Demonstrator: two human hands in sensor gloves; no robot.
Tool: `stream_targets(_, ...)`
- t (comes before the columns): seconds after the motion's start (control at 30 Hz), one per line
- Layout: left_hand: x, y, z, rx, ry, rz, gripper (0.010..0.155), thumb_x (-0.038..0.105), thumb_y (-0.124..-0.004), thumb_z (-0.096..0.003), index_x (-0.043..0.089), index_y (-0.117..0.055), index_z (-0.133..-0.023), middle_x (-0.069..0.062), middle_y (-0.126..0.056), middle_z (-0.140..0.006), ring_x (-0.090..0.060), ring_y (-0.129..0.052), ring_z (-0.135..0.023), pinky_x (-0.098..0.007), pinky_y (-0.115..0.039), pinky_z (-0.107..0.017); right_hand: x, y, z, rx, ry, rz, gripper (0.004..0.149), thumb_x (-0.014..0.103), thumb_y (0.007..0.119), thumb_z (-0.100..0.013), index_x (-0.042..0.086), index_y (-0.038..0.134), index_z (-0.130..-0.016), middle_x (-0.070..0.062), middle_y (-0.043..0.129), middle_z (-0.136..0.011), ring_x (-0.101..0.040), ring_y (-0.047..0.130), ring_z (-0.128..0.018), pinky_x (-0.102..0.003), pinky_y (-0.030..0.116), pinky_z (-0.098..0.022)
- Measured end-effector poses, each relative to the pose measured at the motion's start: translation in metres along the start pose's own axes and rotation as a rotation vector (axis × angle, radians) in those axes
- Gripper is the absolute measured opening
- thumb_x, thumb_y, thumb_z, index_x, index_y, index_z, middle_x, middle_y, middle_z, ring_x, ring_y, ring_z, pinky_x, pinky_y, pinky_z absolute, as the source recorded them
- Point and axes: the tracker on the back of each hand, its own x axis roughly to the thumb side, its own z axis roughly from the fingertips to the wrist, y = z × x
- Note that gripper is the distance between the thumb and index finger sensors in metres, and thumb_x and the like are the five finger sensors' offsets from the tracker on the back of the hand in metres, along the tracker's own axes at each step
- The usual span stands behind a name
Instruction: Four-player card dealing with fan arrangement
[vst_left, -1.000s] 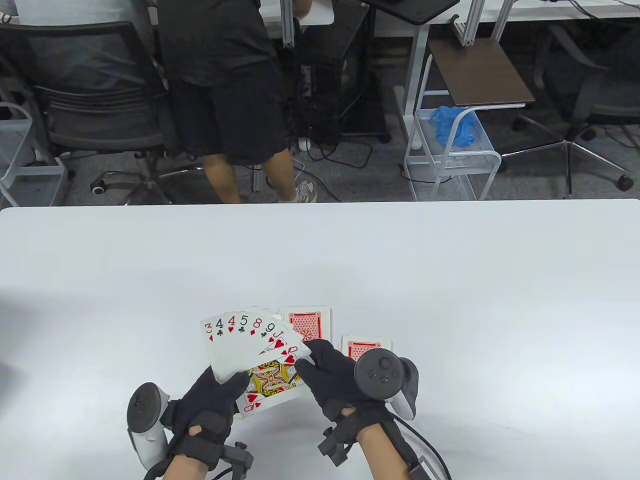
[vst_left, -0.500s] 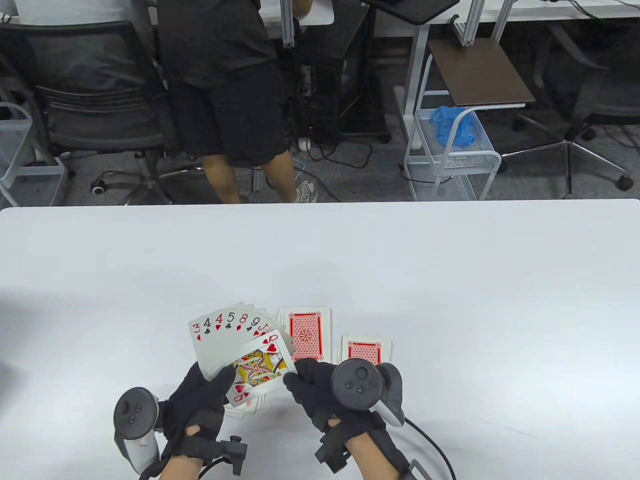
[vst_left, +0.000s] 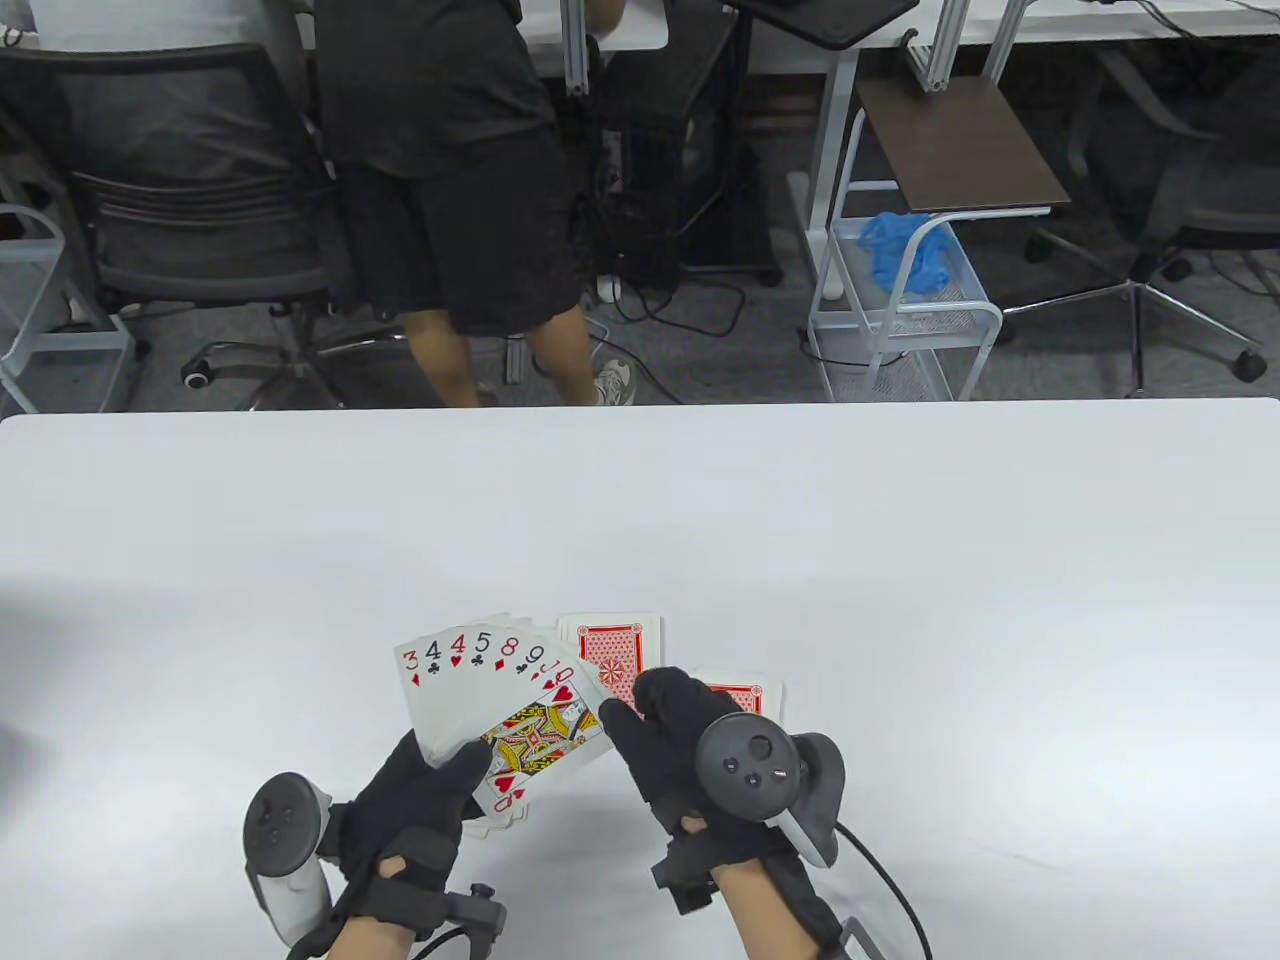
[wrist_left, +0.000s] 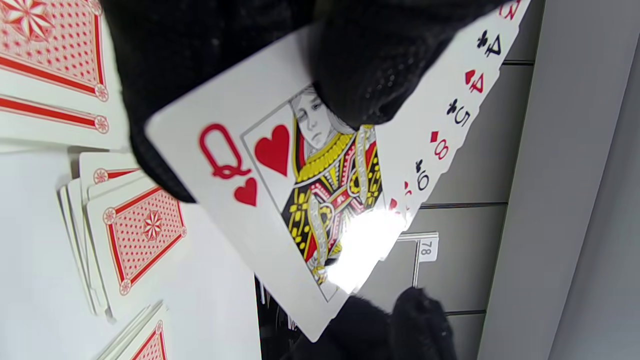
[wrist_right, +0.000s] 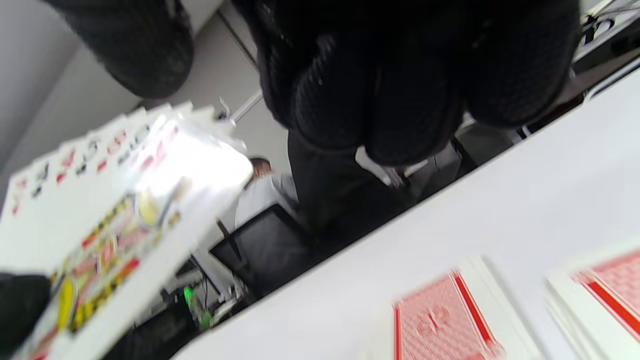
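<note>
The fan of cards (vst_left: 480, 690) at the lower centre of the table view has white faces with red and black indices: red 3, black 4, red 4, black 5, red 8, black 9. The front card, the queen of hearts (wrist_left: 300, 185), carries red hearts and a yellow, red and black figure. The two face-down piles (vst_left: 620, 650) and (vst_left: 745, 695), just right of the fan, show red dotted backs with a star medallion inside a white border. Both gloves, on the left hand (vst_left: 410, 810) and right hand (vst_left: 680, 750), are black. The table (vst_left: 900, 560) is white. At the upper right, blue plastic (vst_left: 905, 250) lies in a white wire cart (vst_left: 900, 330).
</note>
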Motion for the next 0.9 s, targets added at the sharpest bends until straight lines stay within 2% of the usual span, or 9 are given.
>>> stream_targets(0.07,0.0,-0.004,-0.002,-0.061,-0.017,0.027,0.043,0.033,-0.089,-0.0467,0.021,-0.088,-0.088,-0.004,-0.109,-0.078,-0.027,-0.121,-0.059,-0.036,-0.106,-0.039,0.001,0.002,0.0,0.013,-0.04,0.05,0.07,0.06,0.072,-0.056,0.005,0.08,-0.099,-0.016,0.095,-0.083,-0.043,0.098,-0.064,-0.066,0.078,-0.05)
stream_targets(0.13,0.0,-0.008,0.0,-0.112,-0.022,0.085,0.043,0.033,-0.089,-0.0472,0.02,-0.088,-0.089,-0.005,-0.109,-0.079,-0.028,-0.12,-0.059,-0.036,-0.106,-0.04,-0.001,0.006,0.0,-0.018,-0.085,0.006,0.061,0.054,0.075,-0.055,0.008,0.082,-0.095,-0.011,0.096,-0.08,-0.039,0.099,-0.063,-0.063,0.079,-0.05)
stream_targets(0.23,-0.003,-0.009,0.001,-0.092,0.022,0.176,0.044,0.032,-0.09,-0.0466,0.02,-0.088,-0.088,-0.005,-0.109,-0.078,-0.028,-0.12,-0.059,-0.036,-0.107,-0.039,-0.008,0.011,-0.005,0.079,-0.149,-0.268,0.047,0.041,0.079,-0.057,0.01,0.084,-0.092,-0.009,0.098,-0.077,-0.037,0.1,-0.061,-0.063,0.08,-0.05)
stream_targets(0.3,-0.002,-0.008,0.0,-0.088,0.03,0.15,0.043,0.032,-0.09,-0.0467,0.02,-0.088,-0.088,-0.005,-0.109,-0.078,-0.028,-0.121,-0.058,-0.036,-0.107,-0.038,-0.008,0.009,-0.005,0.08,-0.142,-0.296,0.052,0.039,0.079,-0.058,0.006,0.079,-0.099,-0.014,0.094,-0.085,-0.041,0.097,-0.067,-0.065,0.077,-0.052)
stream_targets(0.4,-0.003,-0.009,-0.001,-0.089,0.041,0.123,0.043,0.032,-0.09,-0.0464,0.019,-0.089,-0.088,-0.006,-0.11,-0.077,-0.028,-0.121,-0.056,-0.035,-0.107,-0.036,0.002,-0.004,-0.01,0.107,-0.196,-0.314,0.075,0.048,0.081,-0.056,0.003,0.062,-0.114,-0.022,0.081,-0.104,-0.051,0.087,-0.084,-0.07,0.073,-0.057)
stream_targets(0.5,-0.003,-0.009,-0.001,-0.099,0.049,0.144,0.043,0.031,-0.09,-0.0466,0.019,-0.089,-0.088,-0.007,-0.11,-0.076,-0.029,-0.121,-0.055,-0.036,-0.107,-0.036,0.019,-0.014,-0.023,0.27,-0.221,-0.168,0.096,0.047,0.086,-0.055,0.001,0.035,-0.123,-0.026,0.056,-0.122,-0.058,0.064,-0.106,-0.075,0.061,-0.068)
stream_targets(0.7,0.0,-0.011,-0.003,-0.165,0.014,0.155,0.043,0.031,-0.09,-0.0466,0.018,-0.088,-0.088,-0.007,-0.11,-0.076,-0.029,-0.121,-0.053,-0.036,-0.107,-0.035,0.033,-0.016,-0.056,0.456,-0.264,0.079,0.11,0.047,0.091,-0.05,0.005,0.02,-0.122,-0.025,0.037,-0.126,-0.061,0.047,-0.111,-0.078,0.053,-0.069)
stream_targets(0.8,0.001,-0.012,-0.004,-0.201,-0.016,0.166,0.044,0.031,-0.089,-0.0457,0.02,-0.088,-0.088,-0.006,-0.11,-0.075,-0.027,-0.122,-0.053,-0.034,-0.108,-0.035,0.033,-0.018,-0.067,0.595,-0.272,0.005,0.108,0.046,0.091,-0.052,0.016,0.014,-0.122,-0.022,0.025,-0.127,-0.065,0.035,-0.112,-0.087,0.044,-0.064)
stream_targets(0.9,0.002,-0.017,-0.004,-0.233,-0.025,0.194,0.044,0.03,-0.089,-0.0456,0.02,-0.088,-0.088,-0.006,-0.11,-0.075,-0.027,-0.122,-0.052,-0.033,-0.108,-0.035,0.024,-0.011,-0.073,0.771,-0.24,-0.293,0.099,0.033,0.091,-0.055,0.019,0.02,-0.123,-0.02,0.023,-0.127,-0.066,0.027,-0.111,-0.087,0.037,-0.065)
